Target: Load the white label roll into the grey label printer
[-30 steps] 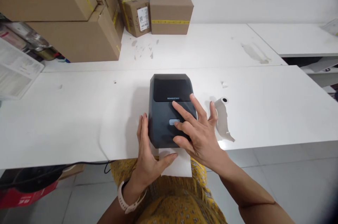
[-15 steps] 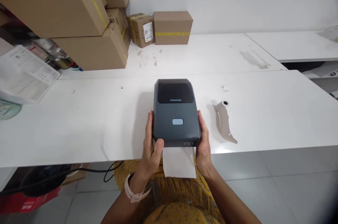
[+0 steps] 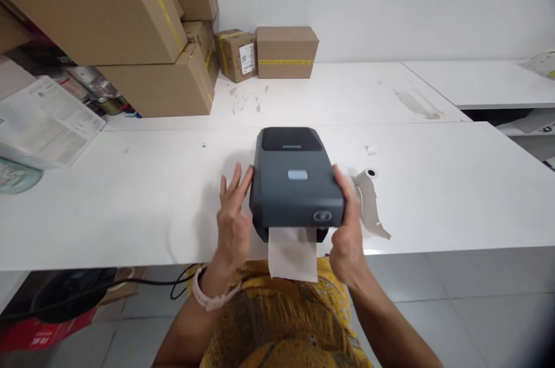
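Observation:
A dark grey label printer point(image 3: 299, 189) with a light blue button rests on the white table near its front edge. From its front a strip of white paper point(image 3: 293, 255) hangs over the table edge. A dark gap shows under the front of its top cover, above the base. My right hand point(image 3: 348, 235) grips the right side of the printer at the front corner, fingertips partly hidden. My left hand point(image 3: 234, 218) is beside the left side with its fingers spread, one fingertip at or touching the casing.
A small paper roll point(image 3: 371, 174) with a torn, unrolled strip lies to the right, near a paper scrap point(image 3: 370, 150). Cardboard boxes point(image 3: 160, 88) are stacked at the left, with smaller boxes point(image 3: 286, 51) against the wall. A black cable point(image 3: 143, 280) runs below the table edge.
My left hand has loosened from the printer and spread its fingers. My right hand has shifted at the front right corner, and the front of the cover now sits higher, showing the dark base.

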Action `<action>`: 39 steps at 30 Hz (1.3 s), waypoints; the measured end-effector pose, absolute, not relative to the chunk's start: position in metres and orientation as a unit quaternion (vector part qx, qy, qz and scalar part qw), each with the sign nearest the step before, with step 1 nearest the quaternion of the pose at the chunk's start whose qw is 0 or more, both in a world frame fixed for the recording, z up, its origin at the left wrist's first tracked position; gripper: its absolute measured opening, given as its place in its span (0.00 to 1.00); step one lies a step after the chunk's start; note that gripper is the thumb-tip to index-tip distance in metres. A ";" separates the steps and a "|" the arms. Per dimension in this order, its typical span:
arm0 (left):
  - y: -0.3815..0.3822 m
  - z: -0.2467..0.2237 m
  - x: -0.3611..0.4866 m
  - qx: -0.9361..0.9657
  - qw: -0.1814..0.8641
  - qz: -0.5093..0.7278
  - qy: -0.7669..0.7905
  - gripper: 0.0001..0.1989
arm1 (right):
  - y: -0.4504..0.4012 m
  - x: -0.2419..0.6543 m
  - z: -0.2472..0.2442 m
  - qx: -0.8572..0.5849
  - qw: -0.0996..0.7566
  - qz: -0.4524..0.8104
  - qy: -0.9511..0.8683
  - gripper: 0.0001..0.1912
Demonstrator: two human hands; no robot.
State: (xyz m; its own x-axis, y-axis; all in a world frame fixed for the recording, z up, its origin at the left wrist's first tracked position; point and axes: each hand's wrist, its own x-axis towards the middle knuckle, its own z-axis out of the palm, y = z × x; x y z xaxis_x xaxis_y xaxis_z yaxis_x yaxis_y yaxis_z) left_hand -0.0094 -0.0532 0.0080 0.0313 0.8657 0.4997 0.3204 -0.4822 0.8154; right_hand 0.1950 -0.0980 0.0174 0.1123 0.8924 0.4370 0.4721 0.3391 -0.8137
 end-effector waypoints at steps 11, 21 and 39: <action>0.027 0.018 -0.016 0.528 0.457 0.488 0.523 0.21 | 0.070 0.210 0.119 -0.483 0.503 -0.053 -0.715 0.34; 0.017 0.020 -0.019 0.650 0.432 0.328 0.532 0.38 | 0.118 0.228 0.135 -0.515 0.480 0.022 -0.710 0.40; 0.019 0.025 -0.016 0.691 0.363 0.290 0.553 0.40 | 0.064 0.202 0.059 -0.425 0.043 0.192 -0.884 0.44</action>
State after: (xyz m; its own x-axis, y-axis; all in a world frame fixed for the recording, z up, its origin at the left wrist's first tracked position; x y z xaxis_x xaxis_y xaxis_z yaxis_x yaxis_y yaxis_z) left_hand -0.0163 0.0189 0.0248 0.2191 0.9757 -0.0009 0.5542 -0.1237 0.8232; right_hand 0.2024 0.0641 0.0593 -0.6349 0.7678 -0.0865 0.7345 0.5650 -0.3759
